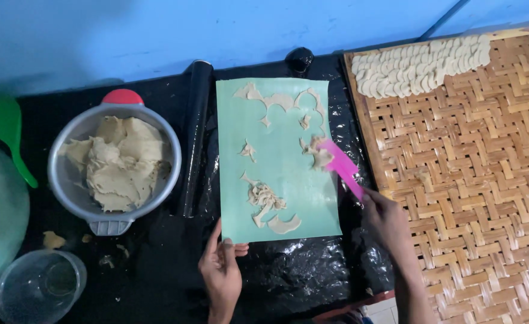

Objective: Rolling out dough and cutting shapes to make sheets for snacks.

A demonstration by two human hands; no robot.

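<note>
A green mat [288, 180] lies in the middle of the black surface [156, 264], and everything else sits around it. On the mat are scattered scraps of dough [263, 197], thin and ragged, some near its far edge and some near its near edge.

The left hand [221, 271] pinches the mat's near edge, thumb on top and fingers closed on it underneath. The right hand [384, 217], just off the mat's right side, is closed around a pink scraper [342, 167], whose blade reaches onto the mat and touches a small clump of scraps.

Left of the mat, past a black roll [193, 138] lying alongside it, stands a metal bowl [66, 180] with a red handle, holding a large lump of beige dough [119, 162]. Nearer than the bowl, further from the mat, is a clear cup [12, 297]; I cannot tell what it holds. A green spoon [6, 129] lies beyond the bowl.

Right of the mat is a woven bamboo tray [474, 192], with rows of cut dough pieces [417, 63] packed along its far edge.
</note>
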